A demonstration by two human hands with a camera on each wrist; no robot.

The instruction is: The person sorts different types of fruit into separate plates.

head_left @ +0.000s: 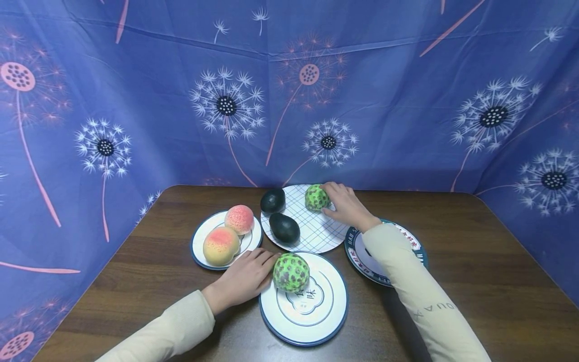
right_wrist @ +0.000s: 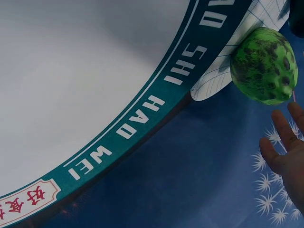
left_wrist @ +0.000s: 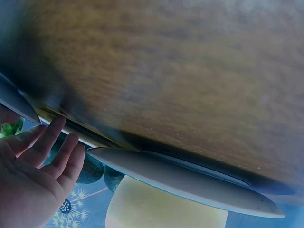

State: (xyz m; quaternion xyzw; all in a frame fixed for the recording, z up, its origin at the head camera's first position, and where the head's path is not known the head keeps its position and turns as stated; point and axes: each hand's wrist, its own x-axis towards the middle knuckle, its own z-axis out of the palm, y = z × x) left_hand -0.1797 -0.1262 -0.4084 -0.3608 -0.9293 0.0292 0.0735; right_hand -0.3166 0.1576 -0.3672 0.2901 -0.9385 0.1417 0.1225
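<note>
On the near white plate [head_left: 312, 322] sits a green, dark-spotted custard apple [head_left: 291, 272]. My left hand [head_left: 246, 276] is at its left side, fingers fairly straight; in the left wrist view the left hand [left_wrist: 40, 166] shows spread, slightly bent fingers, with a bit of green behind the thumb side. A second custard apple [head_left: 317, 197] lies at the back of the checked plate [head_left: 318, 234]. Beside it is my right hand [head_left: 347, 205], fingertips close to its right side. In the right wrist view the right hand's extended fingers [right_wrist: 284, 130] appear just apart from that fruit [right_wrist: 263, 65].
Two dark avocados [head_left: 284, 228] lie at the checked plate's left. Two peaches [head_left: 221, 246] rest on a small blue-rimmed plate [head_left: 197, 245] farther left. A teal-rimmed lettered plate [head_left: 362, 264] stands beneath the right forearm. Behind the wooden table [head_left: 488, 271] hangs a blue dandelion-print cloth [head_left: 389, 90].
</note>
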